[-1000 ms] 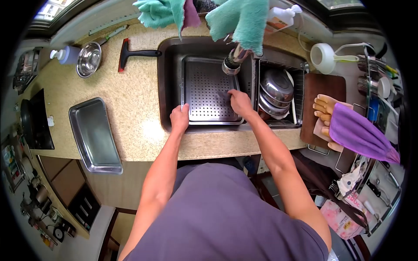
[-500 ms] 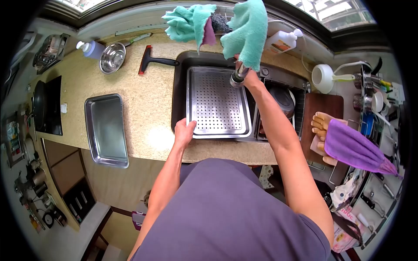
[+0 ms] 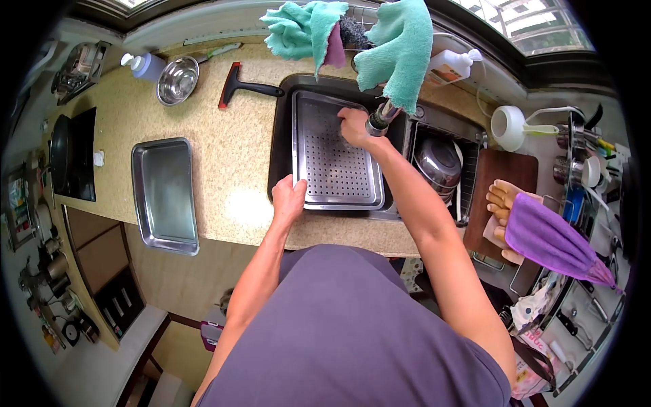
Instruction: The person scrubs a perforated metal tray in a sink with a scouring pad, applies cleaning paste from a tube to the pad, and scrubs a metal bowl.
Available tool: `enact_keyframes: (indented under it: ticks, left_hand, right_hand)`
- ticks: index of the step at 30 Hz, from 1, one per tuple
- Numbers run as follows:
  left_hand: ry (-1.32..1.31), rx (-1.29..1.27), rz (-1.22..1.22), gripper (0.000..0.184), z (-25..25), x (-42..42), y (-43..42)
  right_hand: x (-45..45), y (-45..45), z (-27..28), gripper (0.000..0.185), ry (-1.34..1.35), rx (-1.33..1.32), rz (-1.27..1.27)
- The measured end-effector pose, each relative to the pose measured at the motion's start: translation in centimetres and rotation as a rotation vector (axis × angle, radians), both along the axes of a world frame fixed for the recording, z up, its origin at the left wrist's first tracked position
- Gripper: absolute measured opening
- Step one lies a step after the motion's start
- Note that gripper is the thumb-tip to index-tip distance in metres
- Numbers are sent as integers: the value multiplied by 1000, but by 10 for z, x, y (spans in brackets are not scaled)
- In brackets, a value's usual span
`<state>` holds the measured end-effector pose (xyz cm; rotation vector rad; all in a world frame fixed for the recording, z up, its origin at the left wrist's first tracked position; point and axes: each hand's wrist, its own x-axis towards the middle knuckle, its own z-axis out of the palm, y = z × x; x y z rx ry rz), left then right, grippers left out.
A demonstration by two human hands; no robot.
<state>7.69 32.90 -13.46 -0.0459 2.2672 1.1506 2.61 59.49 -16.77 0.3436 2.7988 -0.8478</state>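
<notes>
A perforated metal tray (image 3: pixel 339 163) lies over the large sink basin (image 3: pixel 283 136). My left hand (image 3: pixel 289 197) is closed on the tray's lower left corner. My right hand (image 3: pixel 354 127) is above the upper part of the tray, beside the faucet (image 3: pixel 380 121), its fingers curled; anything under them is too small to make out. A green cloth (image 3: pixel 400 54) hangs over the faucet and hides its upper part.
Left of the sink are a deep metal tray (image 3: pixel 163 197), a black-and-red squeegee (image 3: pixel 239 87), a steel bowl (image 3: pixel 178 81) and a pump bottle (image 3: pixel 145 66). To the right are lidded pots (image 3: pixel 438 163), a brown board (image 3: pixel 498 176) and a purple cloth (image 3: pixel 553 234).
My right hand went from the tray's right side up to the faucet, then down and left over the tray's upper part. My left hand stays at the tray's corner. The camera view has shifted.
</notes>
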Motion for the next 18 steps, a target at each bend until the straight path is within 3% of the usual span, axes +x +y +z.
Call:
enact_keyframes:
  ticks: [2, 4, 8, 10, 11, 14, 15, 16, 18]
  left_hand:
    - [44, 20, 18, 33, 16, -4, 8]
    - [-26, -22, -36, 35, 25, -10, 14]
    - [-5, -14, -124, 38, 18, -8, 11]
    - [0, 1, -122, 39, 15, -7, 10]
    - [3, 21, -119, 42, 14, -6, 7]
    - [86, 14, -107, 48, 16, -7, 6]
    - [75, 5, -114, 51, 22, -8, 8]
    - [77, -1, -124, 51, 20, -10, 7]
    - [98, -45, -123, 55, 11, -10, 6]
  right_hand:
    - [-2, -14, 14, 34, -145, -183, -74]
    - [-11, -9, -18, 30, -115, -200, -38]
    - [-19, -22, -35, 30, -100, -426, -323]
    - [-16, -37, -21, 29, -119, -330, -43]
    - [-13, -37, -11, 31, -194, -416, 119]
    - [-14, -24, -19, 32, -301, -576, -91]
    - [-12, -25, -20, 29, -185, -405, -122]
    - [-10, -30, -20, 29, -182, -413, -131]
    - [-1, -44, -17, 24, -255, -750, 5]
